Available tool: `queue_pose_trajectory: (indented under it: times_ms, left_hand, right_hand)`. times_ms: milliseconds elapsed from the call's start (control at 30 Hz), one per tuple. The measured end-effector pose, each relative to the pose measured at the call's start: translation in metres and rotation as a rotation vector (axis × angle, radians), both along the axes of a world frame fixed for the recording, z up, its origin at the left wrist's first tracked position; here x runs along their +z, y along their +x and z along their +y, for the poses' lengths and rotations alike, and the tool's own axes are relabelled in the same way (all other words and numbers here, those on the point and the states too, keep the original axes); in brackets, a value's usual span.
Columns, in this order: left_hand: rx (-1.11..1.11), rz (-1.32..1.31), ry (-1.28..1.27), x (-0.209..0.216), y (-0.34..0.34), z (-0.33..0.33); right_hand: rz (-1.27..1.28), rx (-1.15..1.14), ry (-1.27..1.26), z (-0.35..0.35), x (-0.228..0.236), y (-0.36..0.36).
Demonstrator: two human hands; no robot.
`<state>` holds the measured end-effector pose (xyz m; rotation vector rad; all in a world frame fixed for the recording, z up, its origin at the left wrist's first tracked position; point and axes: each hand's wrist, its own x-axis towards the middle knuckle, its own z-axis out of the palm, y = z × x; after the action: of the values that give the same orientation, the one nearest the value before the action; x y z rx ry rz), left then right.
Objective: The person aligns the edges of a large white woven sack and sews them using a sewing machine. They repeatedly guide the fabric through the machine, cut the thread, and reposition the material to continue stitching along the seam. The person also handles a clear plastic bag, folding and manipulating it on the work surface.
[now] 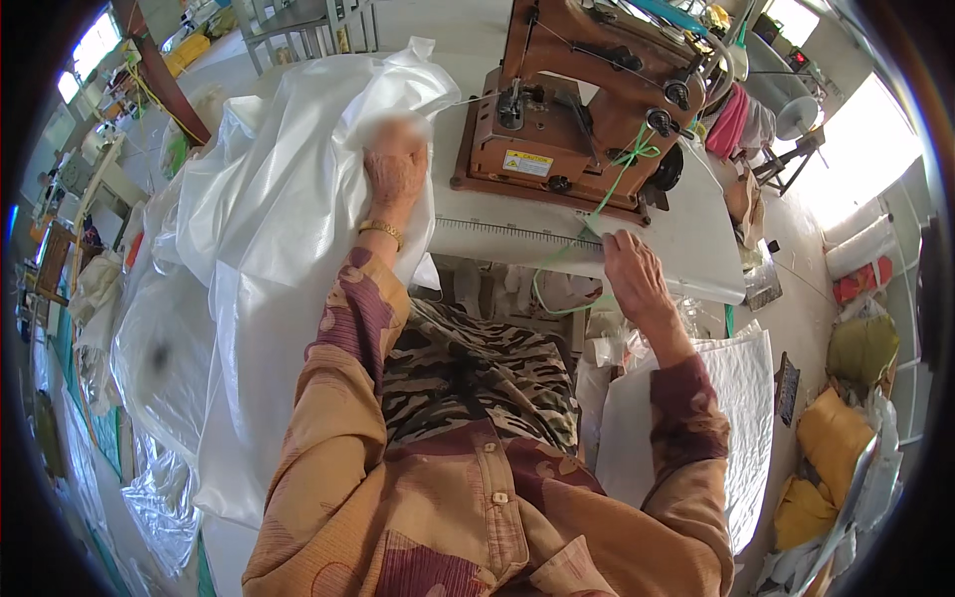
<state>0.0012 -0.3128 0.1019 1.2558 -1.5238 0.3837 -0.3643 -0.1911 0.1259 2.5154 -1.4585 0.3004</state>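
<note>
My left hand is closed on a large white plastic sheet, which bunches around it; the fingertips are blurred. The sheet spreads over the table's left side and hangs off its front edge. A thin thread runs from the brown sewing machine toward the sheet's right edge. My right hand is at the table's front edge, its fingers curled together beside a green string. That string is tied to a knob on the machine and loops below the edge. Whether my fingers pinch it is hidden.
A ruler strip lies along the front of the table. White folded sheeting hangs at my right. Yellow bags lie on the floor at right, near a wooden stool. A metal chair stands behind the table.
</note>
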Motion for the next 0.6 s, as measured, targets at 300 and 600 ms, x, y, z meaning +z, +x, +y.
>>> queue_pose_trajectory:
  times_ms: [300, 600]
  left_hand:
    - [-0.061, 0.036, -0.101, 0.003, -0.003, 0.001]
    - [-0.033, 0.021, -0.136, 0.006, 0.001, 0.007]
  right_hand:
    - [-0.568, 0.099, 0.193, 0.022, 0.064, 0.065]
    - [-0.275, 0.033, -0.247, -0.082, 0.078, 0.164]
